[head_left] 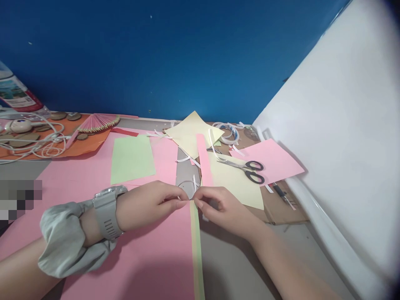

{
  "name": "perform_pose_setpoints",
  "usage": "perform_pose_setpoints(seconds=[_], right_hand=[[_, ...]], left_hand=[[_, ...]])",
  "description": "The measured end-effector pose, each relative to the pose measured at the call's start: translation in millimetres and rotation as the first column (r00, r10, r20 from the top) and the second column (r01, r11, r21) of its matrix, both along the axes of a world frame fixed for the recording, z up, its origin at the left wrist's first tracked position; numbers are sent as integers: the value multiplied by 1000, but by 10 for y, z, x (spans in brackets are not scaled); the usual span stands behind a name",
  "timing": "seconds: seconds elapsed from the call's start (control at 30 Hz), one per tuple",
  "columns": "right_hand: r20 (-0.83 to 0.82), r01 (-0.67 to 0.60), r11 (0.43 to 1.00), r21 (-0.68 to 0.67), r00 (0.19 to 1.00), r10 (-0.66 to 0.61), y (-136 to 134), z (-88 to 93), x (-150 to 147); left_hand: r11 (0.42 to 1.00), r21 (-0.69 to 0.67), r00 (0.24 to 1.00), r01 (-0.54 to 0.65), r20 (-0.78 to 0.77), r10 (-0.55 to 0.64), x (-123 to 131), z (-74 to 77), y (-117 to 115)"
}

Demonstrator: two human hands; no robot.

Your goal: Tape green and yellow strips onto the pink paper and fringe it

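My left hand and my right hand meet fingertip to fingertip, each in a pinch. They are at the top right corner of a large pink paper sheet. What the fingers pinch is too small or hidden to make out. A thin, pale curved line rises just beyond the fingertips. Below them, a yellow strip and a green strip run along the sheet's right edge. A pink paper strip lies just past my right hand.
Black-handled scissors rest on pale yellow paper and pink paper. Tape rolls, white scraps and a pen lie nearby. To the left are green paper, a folded pink fan, white cables and a bottle.
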State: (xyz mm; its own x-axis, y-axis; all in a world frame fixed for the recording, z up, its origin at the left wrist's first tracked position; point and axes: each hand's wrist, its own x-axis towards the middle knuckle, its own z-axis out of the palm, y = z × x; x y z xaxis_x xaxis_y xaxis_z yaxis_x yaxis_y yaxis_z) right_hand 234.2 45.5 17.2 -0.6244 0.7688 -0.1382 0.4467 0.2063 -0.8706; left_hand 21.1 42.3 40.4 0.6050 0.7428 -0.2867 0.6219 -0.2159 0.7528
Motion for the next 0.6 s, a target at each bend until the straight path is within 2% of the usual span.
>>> perform_pose_setpoints(seconds=[0.17,0.37,0.6], right_hand=[[-95,104,994,-45,990,-108,32,8,41],[0,-8,1000,-11,1000,8,-12,-1,-39],[66,-51,998,29,997,49,-60,-22,-71]], left_hand=[[1000,-12,999,-21,-30,21,-12,26,2],[999,18,999,-27,-26,27,4,-29,-33],[999,31,999,-31,-20,31,53,-67,-56]])
